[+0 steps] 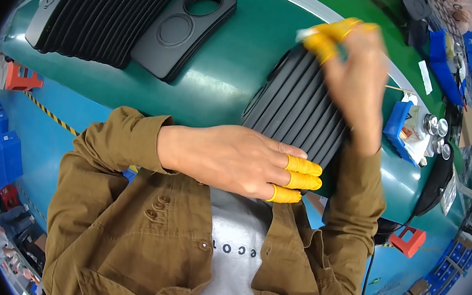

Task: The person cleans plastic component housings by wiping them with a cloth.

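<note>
A row of dark grey flat casings [302, 111], standing on edge side by side, lies on the green table in front of me. My left hand [231, 160] rests across their near end, its fingers stretched out, with yellow cots on several fingertips. At the far end of the row is my right hand [356, 68], smeared by motion. Its yellow-cotted fingers are bent together over a small white piece [305, 34], which is too blurred to name exactly. The right hand's fingertips are at the casings' far edges.
At the left stands a longer row of dark casings [108, 11]. Beside it lies a flat casing [182, 33] with a round hole and a ring. A blue bin [397, 129] holding small items sits at right, next to round metal-topped containers [436, 126] and a black pouch [435, 187].
</note>
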`<act>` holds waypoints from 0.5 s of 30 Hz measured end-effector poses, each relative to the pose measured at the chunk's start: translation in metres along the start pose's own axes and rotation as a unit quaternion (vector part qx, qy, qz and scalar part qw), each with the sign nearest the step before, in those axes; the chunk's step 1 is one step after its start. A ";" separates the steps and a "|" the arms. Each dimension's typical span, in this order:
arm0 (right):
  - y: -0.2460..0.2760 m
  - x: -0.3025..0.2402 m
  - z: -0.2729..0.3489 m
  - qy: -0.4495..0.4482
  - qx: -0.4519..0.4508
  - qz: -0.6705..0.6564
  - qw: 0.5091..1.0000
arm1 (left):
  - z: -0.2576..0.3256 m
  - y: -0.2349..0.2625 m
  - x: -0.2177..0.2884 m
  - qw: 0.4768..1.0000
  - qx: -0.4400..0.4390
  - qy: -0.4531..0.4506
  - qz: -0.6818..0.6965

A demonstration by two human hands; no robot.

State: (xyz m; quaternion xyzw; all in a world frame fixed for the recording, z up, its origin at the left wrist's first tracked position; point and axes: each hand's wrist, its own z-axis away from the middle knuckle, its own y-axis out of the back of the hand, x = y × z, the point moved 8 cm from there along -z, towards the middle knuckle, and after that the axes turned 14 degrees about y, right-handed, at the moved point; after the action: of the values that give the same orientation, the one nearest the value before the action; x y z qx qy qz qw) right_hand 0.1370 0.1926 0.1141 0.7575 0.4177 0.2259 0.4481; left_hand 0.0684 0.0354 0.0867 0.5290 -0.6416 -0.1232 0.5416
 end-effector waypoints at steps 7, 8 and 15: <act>0.005 -0.010 0.011 0.011 0.068 -0.195 0.978 | -0.001 0.001 -0.001 1.000 -0.007 0.007 -0.003; 0.003 -0.018 0.009 -0.014 0.053 -0.195 0.979 | -0.002 0.002 -0.003 1.000 -0.010 0.011 0.001; 0.023 0.065 0.054 -0.269 0.089 -0.211 0.935 | -0.004 0.006 0.002 1.000 -0.010 0.019 -0.006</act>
State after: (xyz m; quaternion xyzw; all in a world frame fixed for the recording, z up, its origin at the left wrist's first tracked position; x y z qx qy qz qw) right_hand 0.2212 0.2145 0.1057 0.7214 0.4497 -0.1243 0.5117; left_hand 0.0689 0.0383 0.0933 0.5301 -0.6267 -0.1226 0.5579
